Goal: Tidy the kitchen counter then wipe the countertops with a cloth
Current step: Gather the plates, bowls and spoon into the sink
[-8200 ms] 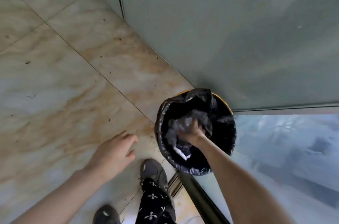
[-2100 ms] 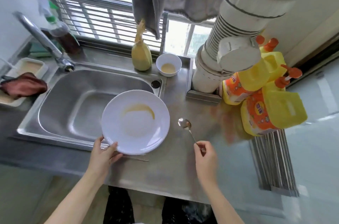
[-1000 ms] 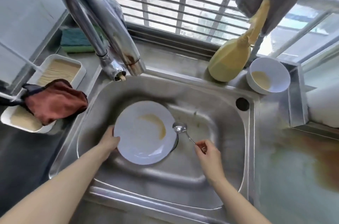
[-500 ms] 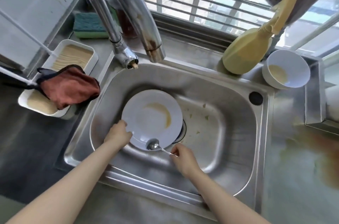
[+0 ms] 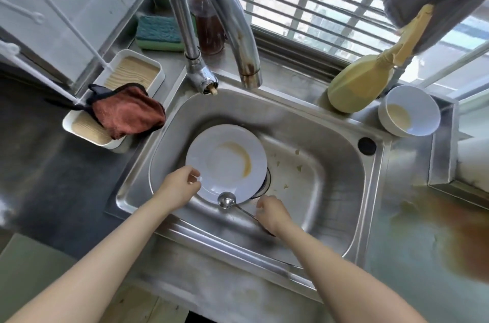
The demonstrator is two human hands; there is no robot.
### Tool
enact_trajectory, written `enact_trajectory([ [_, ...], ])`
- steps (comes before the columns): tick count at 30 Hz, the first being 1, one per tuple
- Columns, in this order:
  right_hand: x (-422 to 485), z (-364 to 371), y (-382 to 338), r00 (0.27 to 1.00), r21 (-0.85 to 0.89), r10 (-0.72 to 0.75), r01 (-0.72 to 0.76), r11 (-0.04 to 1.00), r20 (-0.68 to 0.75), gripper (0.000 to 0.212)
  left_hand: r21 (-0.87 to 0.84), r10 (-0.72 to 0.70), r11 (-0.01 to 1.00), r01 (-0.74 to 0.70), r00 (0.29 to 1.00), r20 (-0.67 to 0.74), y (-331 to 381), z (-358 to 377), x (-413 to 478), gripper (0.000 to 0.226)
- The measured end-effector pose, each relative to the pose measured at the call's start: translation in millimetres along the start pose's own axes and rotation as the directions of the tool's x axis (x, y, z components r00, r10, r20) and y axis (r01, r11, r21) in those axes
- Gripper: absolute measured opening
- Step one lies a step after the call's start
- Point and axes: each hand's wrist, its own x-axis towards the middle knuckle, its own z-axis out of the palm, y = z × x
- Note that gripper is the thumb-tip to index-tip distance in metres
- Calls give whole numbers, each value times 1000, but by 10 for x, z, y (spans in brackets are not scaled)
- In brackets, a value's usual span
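Observation:
A white plate (image 5: 226, 164) with a brown sauce smear lies in the steel sink (image 5: 344, 153), over the drain. My left hand (image 5: 180, 186) pinches its near-left rim between thumb and forefinger. A metal spoon (image 5: 226, 201) rests with its bowl on the plate's near rim, its handle running back along the sink wall under my right hand (image 5: 272, 214). That hand's fingers curl over the handle; whether they grip it is unclear. A rust-red cloth (image 5: 127, 113) is draped over a white tray (image 5: 148, 68) left of the sink.
The tap (image 5: 211, 18) arches over the sink's far edge. A green sponge (image 5: 158, 32) and a brown jar sit behind it. A yellow bottle (image 5: 360, 88) and a white bowl (image 5: 408, 111) stand at the far right corner. A brown spill (image 5: 449, 232) stains the right countertop. Crumbs lie in the sink.
I carried the plate and spoon from the counter down into the sink. In the last half second the plate has settled and both hands have loosened; the spoon now rests on the plate's rim.

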Motion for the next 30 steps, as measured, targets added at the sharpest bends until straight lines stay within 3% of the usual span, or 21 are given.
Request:
enact_trajectory([
  [6,-568,-680,-142,974,231,-102,148,962,-202,19,-173,101,978,-112,992,-70,228,13,-778,13],
  [14,-1400,-1002,-97,899,118,-411,429,896,-149,29,-502,4,849,-163,953,-302,225,106,-1900,10],
  [18,-1500,-1249,165,917,348,-260,360,865,-302,21,-541,-73,827,-150,927,-368,54,257,-2140,8],
  [22,-1285,-1586,564,924,534,-10,230,814,-383,17,-542,-8,826,-155,958,-285,417,399,-1992,10],
  [24,-1134,-1740,739,938,715,123,158,681,-325,28,-532,33,829,-170,966,-257,692,494,-1847,9],
  [26,-990,-1925,858,947,909,229,120,399,-225,39,-515,51,840,-169,971,-235,918,595,-1704,8],
  [28,-824,-2127,950,949,988,279,121,97,-144,48,-506,74,846,-168,977,-201,1069,697,-1600,7],
  [30,-659,-2304,1026,948,987,297,142,-73,-115,51,-493,100,853,-172,980,-170,1167,784,-1554,9],
])
